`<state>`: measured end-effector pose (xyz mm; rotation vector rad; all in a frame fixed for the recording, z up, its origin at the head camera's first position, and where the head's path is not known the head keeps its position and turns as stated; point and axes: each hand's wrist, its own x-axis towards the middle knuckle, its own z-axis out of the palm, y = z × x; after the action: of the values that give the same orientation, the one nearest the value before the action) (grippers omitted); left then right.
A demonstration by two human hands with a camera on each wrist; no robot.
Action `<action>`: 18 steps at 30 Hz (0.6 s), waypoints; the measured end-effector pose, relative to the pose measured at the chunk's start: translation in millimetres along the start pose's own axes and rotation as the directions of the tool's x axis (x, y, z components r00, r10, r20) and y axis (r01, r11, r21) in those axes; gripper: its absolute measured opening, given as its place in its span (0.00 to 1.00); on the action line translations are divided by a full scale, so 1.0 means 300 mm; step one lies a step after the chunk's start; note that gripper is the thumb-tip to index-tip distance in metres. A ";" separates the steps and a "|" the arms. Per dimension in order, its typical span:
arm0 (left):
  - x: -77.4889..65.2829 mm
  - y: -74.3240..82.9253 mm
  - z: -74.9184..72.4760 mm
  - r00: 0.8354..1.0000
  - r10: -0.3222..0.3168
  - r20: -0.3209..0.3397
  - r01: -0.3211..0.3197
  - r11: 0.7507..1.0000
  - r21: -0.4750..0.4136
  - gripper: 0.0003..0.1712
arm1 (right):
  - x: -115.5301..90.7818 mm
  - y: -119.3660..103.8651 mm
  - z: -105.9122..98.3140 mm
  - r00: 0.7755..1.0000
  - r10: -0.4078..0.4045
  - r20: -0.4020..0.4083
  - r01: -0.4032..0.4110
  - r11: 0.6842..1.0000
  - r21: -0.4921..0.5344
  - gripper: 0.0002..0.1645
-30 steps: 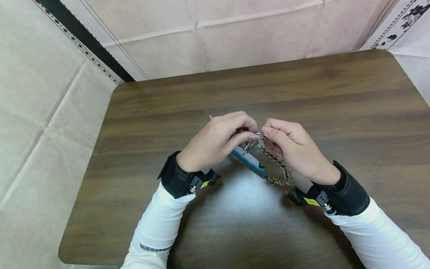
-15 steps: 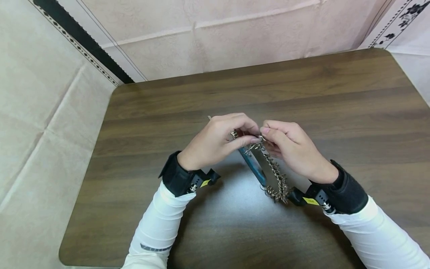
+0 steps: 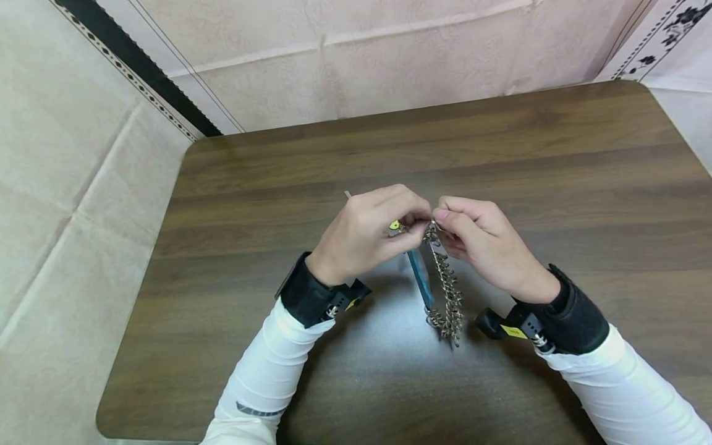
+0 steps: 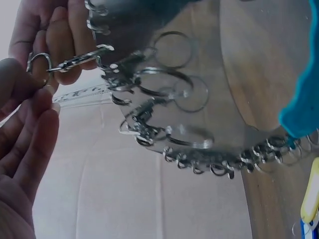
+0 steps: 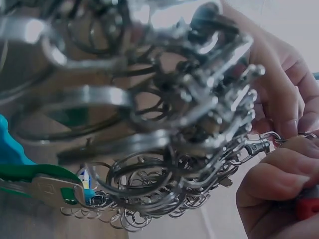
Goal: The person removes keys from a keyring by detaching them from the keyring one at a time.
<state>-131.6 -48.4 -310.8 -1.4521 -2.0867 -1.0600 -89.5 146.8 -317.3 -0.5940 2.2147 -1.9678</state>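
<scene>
In the head view, my left hand [image 3: 369,232] and right hand [image 3: 492,247] meet over the table, pinching a small metal ring [image 4: 40,62] between their fingertips. A short linked clasp [image 4: 75,60] joins that ring to a clear panel [image 4: 199,119]. Along the panel's edge hang several metal key rings [image 3: 449,296], close up and partly blurred in the right wrist view. A teal piece [image 3: 421,278] lies along the panel's other side. Near my left palm shows a yellow piece [image 3: 394,225]. A red piece [image 5: 308,208] is partly hidden among fingers; whose hand holds it, I cannot tell.
Both hands work above a brown wooden table [image 3: 267,204]. Pale patterned cloth [image 3: 361,68] hangs behind it. A green piece with a metal plate [image 5: 47,188] hangs among the rings, and a yellow piece [image 4: 311,194] shows in the left wrist view.
The panel has turned and looks narrower, its row of rings hanging straighter and lower. My left wrist has shifted slightly right, and the yellow piece has come into sight. My right hand barely moves.
</scene>
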 end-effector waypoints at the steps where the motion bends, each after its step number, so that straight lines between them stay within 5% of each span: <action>1: 0.000 0.000 0.001 1.000 0.008 -0.004 -0.008 1.000 0.016 0.04 | 0.000 0.000 0.000 1.000 0.000 -0.003 0.000 1.000 -0.002 0.24; 11: -0.002 0.003 -0.002 0.999 0.041 -0.014 -0.039 0.992 0.121 0.04 | 0.004 0.004 -0.004 1.000 -0.009 -0.012 0.008 0.998 -0.055 0.22; 18: -0.004 -0.003 -0.004 0.998 0.054 -0.036 -0.047 0.984 0.170 0.03 | 0.000 0.002 -0.020 0.999 -0.039 -0.011 0.036 0.975 -0.219 0.11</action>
<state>-132.2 -50.3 -311.2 -1.3810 -2.0460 -0.8628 -91.7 152.3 -317.0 -0.6532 2.4666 -1.7622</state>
